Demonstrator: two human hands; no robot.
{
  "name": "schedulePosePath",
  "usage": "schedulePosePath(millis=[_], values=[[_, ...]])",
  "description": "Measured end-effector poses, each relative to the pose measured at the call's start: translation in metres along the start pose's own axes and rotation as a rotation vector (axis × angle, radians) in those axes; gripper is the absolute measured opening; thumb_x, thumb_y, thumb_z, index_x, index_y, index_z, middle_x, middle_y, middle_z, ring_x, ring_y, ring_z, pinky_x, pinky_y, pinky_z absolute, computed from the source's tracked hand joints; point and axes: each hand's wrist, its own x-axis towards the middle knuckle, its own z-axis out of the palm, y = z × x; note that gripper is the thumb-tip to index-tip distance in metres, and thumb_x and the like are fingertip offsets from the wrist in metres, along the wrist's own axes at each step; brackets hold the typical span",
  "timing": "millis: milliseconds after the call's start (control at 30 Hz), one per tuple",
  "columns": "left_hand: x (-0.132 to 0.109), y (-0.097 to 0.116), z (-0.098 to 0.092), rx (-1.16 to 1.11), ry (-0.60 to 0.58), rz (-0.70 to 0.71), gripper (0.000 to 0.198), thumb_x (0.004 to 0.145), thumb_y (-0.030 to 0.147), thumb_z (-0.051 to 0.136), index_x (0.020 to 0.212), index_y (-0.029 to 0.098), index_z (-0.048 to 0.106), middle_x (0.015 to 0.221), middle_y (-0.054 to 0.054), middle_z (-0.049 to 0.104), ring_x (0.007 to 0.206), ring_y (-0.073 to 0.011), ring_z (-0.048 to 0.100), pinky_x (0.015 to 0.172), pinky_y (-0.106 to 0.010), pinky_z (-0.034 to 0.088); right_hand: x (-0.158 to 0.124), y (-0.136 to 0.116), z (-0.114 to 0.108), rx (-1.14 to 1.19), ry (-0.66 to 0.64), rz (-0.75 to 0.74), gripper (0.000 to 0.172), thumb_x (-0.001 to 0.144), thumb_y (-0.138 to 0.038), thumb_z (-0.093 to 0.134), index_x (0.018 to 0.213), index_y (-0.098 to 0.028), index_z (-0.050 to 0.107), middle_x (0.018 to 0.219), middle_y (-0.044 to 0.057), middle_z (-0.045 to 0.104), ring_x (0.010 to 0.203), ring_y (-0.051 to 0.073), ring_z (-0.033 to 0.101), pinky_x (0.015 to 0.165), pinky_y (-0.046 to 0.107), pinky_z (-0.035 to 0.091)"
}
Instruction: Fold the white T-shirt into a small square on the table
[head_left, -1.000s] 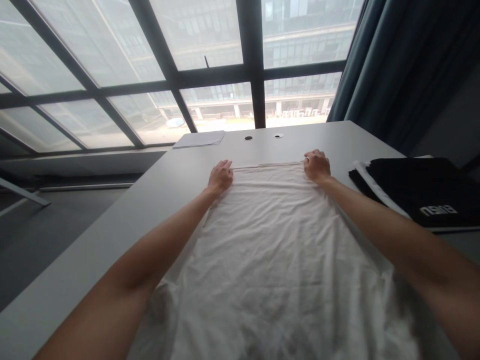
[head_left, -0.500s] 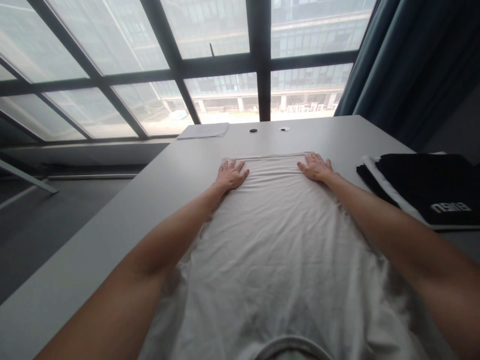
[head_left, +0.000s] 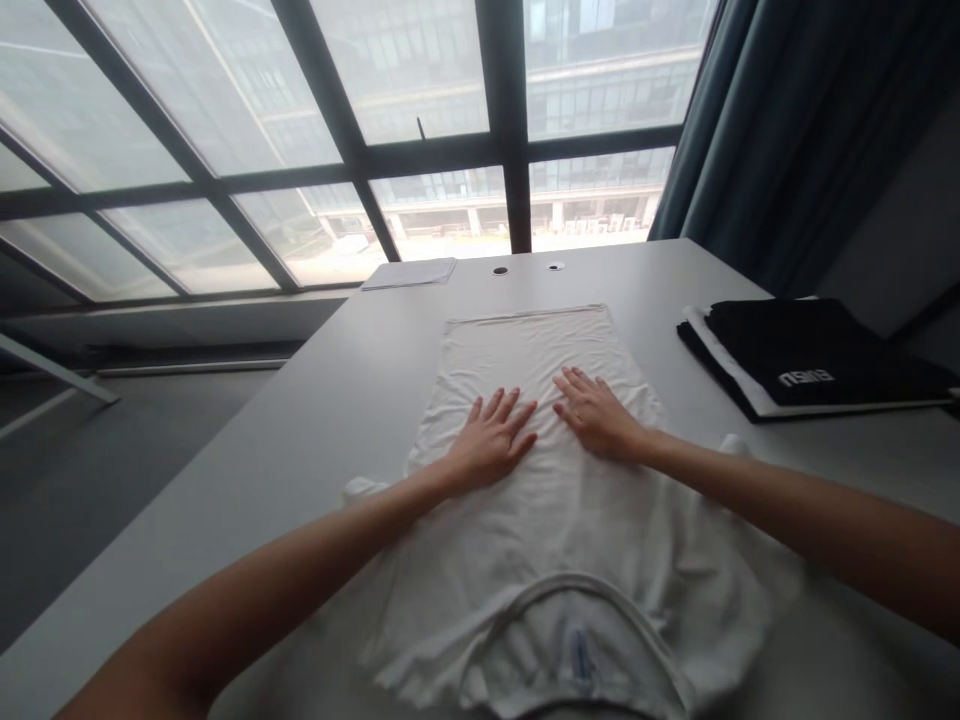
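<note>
A white T-shirt (head_left: pixel 525 345) lies spread flat on the grey table (head_left: pixel 315 400), hem towards the window, collar near me at the bottom of the view. My left hand (head_left: pixel 491 445) rests flat on the shirt's middle, fingers spread and open. My right hand (head_left: pixel 596 415) lies flat beside it, a little to the right, fingers stretched out, holding nothing. The two hands are close together, almost touching.
A stack of folded black and white clothes (head_left: pixel 810 360) sits at the table's right side. A white folded sheet (head_left: pixel 409 273) lies at the far edge near two cable holes (head_left: pixel 500 270). Windows run behind the table and a dark curtain (head_left: pixel 787 130) hangs right.
Both hands slid back from the shirt's far hem corners to its middle and came together. They went from gripping the hem to lying flat. The view tilted down, showing the collar.
</note>
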Motion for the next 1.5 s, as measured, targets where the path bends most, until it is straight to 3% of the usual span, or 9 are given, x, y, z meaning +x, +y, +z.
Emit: schedulePosePath(millis=[67, 267, 433, 567, 900, 1033, 1233, 1400, 1500], values=[[-0.012, 0.004, -0.001, -0.010, 0.034, 0.006, 0.057, 0.103, 0.055, 0.032, 0.156, 0.033, 0.037, 0.166, -0.003, 0.025, 0.154, -0.0278, 0.015, 0.125, -0.053, 0.014, -0.019, -0.002, -0.003, 0.007, -0.009, -0.040, 0.056, 0.104, -0.043, 0.034, 0.152, -0.015, 0.044, 0.163, 0.016, 0.033, 0.152, 0.028, 0.025, 0.121, 0.053, 0.021], [-0.060, 0.031, -0.020, 0.027, 0.152, 0.016, 0.056, 0.102, 0.052, 0.039, 0.155, 0.032, 0.039, 0.164, -0.004, 0.029, 0.154, -0.0289, 0.016, 0.125, -0.055, 0.014, -0.078, -0.033, -0.025, 0.002, 0.197, 0.044, 0.053, 0.103, -0.037, 0.034, 0.150, -0.015, 0.046, 0.162, 0.015, 0.033, 0.153, 0.028, 0.024, 0.121, 0.052, 0.023], [-0.125, 0.055, -0.001, 0.010, 0.078, 0.072, 0.055, 0.102, 0.051, 0.039, 0.155, 0.035, 0.037, 0.164, -0.003, 0.028, 0.154, -0.0271, 0.017, 0.126, -0.054, 0.014, -0.158, -0.066, -0.014, 0.051, 0.116, 0.000, 0.054, 0.103, -0.037, 0.036, 0.152, -0.016, 0.044, 0.163, 0.014, 0.032, 0.153, 0.027, 0.023, 0.122, 0.050, 0.024], [-0.154, 0.063, 0.009, -0.005, 0.068, 0.110, 0.054, 0.103, 0.051, 0.038, 0.155, 0.035, 0.037, 0.164, -0.003, 0.028, 0.154, -0.0255, 0.017, 0.126, -0.053, 0.013, -0.191, -0.070, -0.014, 0.051, 0.077, -0.092, 0.054, 0.104, -0.037, 0.038, 0.152, -0.016, 0.044, 0.163, 0.015, 0.032, 0.153, 0.026, 0.023, 0.122, 0.050, 0.023], [-0.191, 0.086, 0.013, 0.017, -0.015, 0.127, 0.057, 0.104, 0.059, 0.030, 0.156, 0.036, 0.034, 0.166, -0.002, 0.023, 0.154, -0.0285, 0.015, 0.123, -0.058, 0.016, -0.232, -0.077, -0.015, 0.022, -0.048, -0.075, 0.060, 0.104, -0.049, 0.037, 0.155, -0.019, 0.040, 0.165, 0.013, 0.028, 0.154, 0.028, 0.018, 0.123, 0.052, 0.019], [-0.190, 0.069, 0.004, 0.032, 0.024, 0.077, 0.056, 0.105, 0.055, 0.031, 0.157, 0.033, 0.033, 0.165, -0.003, 0.027, 0.153, -0.0268, 0.020, 0.123, -0.055, 0.019, -0.236, -0.073, -0.017, 0.028, -0.021, -0.057, 0.057, 0.104, -0.046, 0.034, 0.154, -0.019, 0.042, 0.164, 0.012, 0.032, 0.153, 0.026, 0.023, 0.123, 0.049, 0.022], [-0.187, 0.023, 0.003, 0.163, 0.139, -0.167, 0.055, 0.105, 0.048, 0.034, 0.154, 0.024, 0.042, 0.162, -0.010, 0.033, 0.151, -0.0335, 0.026, 0.120, -0.059, 0.025, -0.207, -0.033, -0.020, -0.103, 0.120, 0.172, 0.055, 0.102, -0.034, 0.036, 0.150, -0.010, 0.046, 0.161, 0.018, 0.036, 0.150, 0.032, 0.029, 0.119, 0.054, 0.026], [-0.193, 0.026, 0.004, 0.204, 0.173, -0.162, 0.054, 0.105, 0.046, 0.033, 0.153, 0.022, 0.043, 0.161, -0.010, 0.035, 0.151, -0.0323, 0.025, 0.120, -0.060, 0.023, -0.205, -0.015, -0.018, -0.164, 0.194, 0.251, 0.055, 0.103, -0.036, 0.033, 0.149, -0.010, 0.048, 0.158, 0.018, 0.040, 0.149, 0.030, 0.032, 0.119, 0.053, 0.026], [-0.194, 0.036, 0.003, 0.202, 0.209, -0.064, 0.054, 0.106, 0.045, 0.033, 0.153, 0.022, 0.042, 0.162, -0.007, 0.033, 0.153, -0.0287, 0.021, 0.123, -0.057, 0.019, -0.210, -0.008, -0.020, -0.152, 0.247, 0.256, 0.056, 0.105, -0.038, 0.029, 0.152, -0.013, 0.045, 0.160, 0.015, 0.038, 0.151, 0.028, 0.027, 0.120, 0.051, 0.024]])
